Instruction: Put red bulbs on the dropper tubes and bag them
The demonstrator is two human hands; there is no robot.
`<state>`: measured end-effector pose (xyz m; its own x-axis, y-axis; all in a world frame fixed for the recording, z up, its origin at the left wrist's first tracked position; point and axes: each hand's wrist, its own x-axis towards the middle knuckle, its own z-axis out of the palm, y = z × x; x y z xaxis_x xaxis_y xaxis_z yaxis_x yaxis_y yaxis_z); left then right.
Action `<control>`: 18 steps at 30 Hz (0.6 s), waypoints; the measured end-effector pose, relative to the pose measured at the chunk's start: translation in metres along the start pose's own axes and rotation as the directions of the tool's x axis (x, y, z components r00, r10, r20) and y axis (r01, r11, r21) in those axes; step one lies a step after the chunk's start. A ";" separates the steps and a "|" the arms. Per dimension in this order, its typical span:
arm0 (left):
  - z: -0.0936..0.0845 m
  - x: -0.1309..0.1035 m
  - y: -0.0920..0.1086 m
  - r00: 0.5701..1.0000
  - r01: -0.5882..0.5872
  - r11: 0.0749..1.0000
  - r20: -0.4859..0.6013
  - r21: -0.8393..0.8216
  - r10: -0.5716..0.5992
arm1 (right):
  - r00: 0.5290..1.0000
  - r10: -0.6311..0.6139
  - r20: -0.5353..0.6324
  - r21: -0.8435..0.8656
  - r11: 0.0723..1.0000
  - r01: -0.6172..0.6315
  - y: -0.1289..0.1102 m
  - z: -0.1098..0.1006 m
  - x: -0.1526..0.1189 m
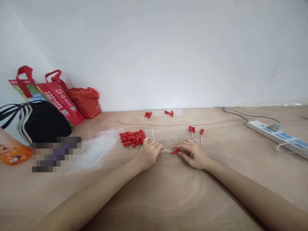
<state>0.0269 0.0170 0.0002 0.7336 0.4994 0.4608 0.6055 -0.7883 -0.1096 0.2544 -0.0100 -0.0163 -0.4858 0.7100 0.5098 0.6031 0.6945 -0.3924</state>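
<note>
My left hand (149,154) is closed on one end of a clear glass tube (167,151). My right hand (193,154) pinches a red rubber bulb (175,151) at the tube's other end; the two meet between my hands. Behind them lies a row of clear tubes (168,136) side by side on the wooden table (163,199). A pile of red bulbs (132,138) sits at the row's left end. At its right end are a few tubes with red bulbs on them, one (201,132) slightly apart.
Clear plastic bags (98,150) lie left of the pile. Small red pieces in clear bags (176,112) rest by the wall. Red bags (84,101) and a black bag (47,120) stand left. A power strip (276,134) with cables lies right.
</note>
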 end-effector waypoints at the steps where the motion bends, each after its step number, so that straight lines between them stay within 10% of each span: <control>1: 0.003 -0.004 -0.001 0.999 -0.014 1.000 -0.039 -0.017 0.013 | 0.999 -0.008 0.033 -0.023 1.000 0.009 -0.003 0.001 0.001; 18: 0.007 -0.011 -0.004 0.988 0.001 0.990 -0.150 -0.142 -0.023 | 0.996 0.086 -0.019 -0.117 0.989 -0.088 -0.013 0.012 0.006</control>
<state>0.0190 0.0174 -0.0105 0.6653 0.4578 0.5897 0.5564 -0.8307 0.0172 0.2356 -0.0134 -0.0169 -0.4198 0.7650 0.4884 0.7131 0.6109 -0.3439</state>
